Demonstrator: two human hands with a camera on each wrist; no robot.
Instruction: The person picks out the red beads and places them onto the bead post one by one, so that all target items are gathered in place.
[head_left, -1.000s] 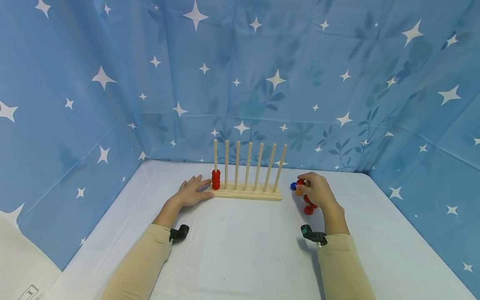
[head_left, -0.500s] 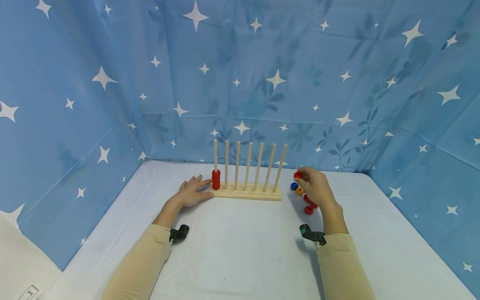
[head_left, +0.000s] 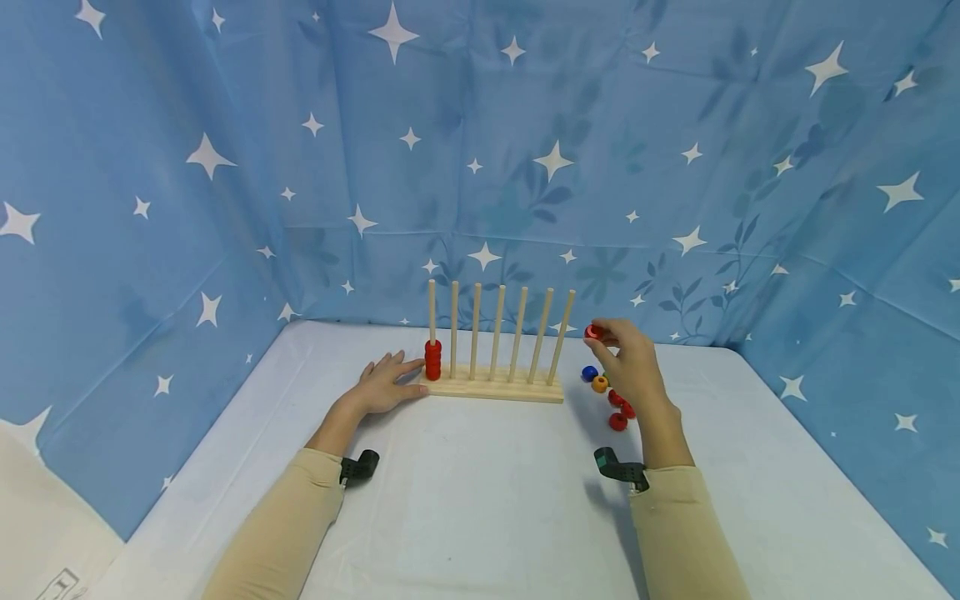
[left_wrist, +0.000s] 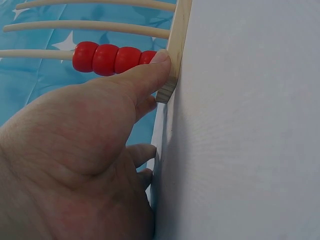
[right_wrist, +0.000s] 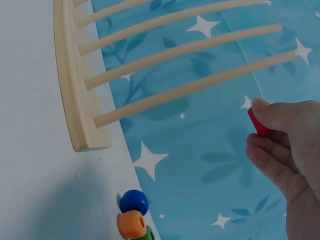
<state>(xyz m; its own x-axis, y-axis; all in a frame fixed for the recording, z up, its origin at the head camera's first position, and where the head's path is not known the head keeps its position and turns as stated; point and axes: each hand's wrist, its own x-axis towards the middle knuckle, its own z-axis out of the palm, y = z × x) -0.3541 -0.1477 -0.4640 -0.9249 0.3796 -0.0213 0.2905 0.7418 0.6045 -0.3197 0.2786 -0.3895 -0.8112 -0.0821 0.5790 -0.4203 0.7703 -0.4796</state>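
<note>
A wooden peg rack [head_left: 495, 387] with several upright pegs stands at the back of the table. Red beads [head_left: 432, 360] are stacked on its leftmost peg. My left hand [head_left: 386, 385] holds the rack's left end between thumb and index finger, its other fingers spread; in the left wrist view the thumb [left_wrist: 150, 75] lies on the base beside the red beads. My right hand [head_left: 632, 360] pinches a red bead [head_left: 593, 332] between thumb and fingertips, raised right of the rack. In the right wrist view, the bead [right_wrist: 258, 122] is partly hidden by the thumb.
Below the right hand lie loose beads: a blue bead [head_left: 589, 373], an orange bead [head_left: 600, 384] and several red beads [head_left: 618, 422]. A green bead [right_wrist: 146, 234] shows beside the orange one in the right wrist view. A blue star-patterned curtain [head_left: 480, 167] surrounds the white table [head_left: 465, 483].
My right hand has lifted the red bead up from the loose beads and moved slightly left, uncovering the blue and orange ones. The left hand has stayed in place.
</note>
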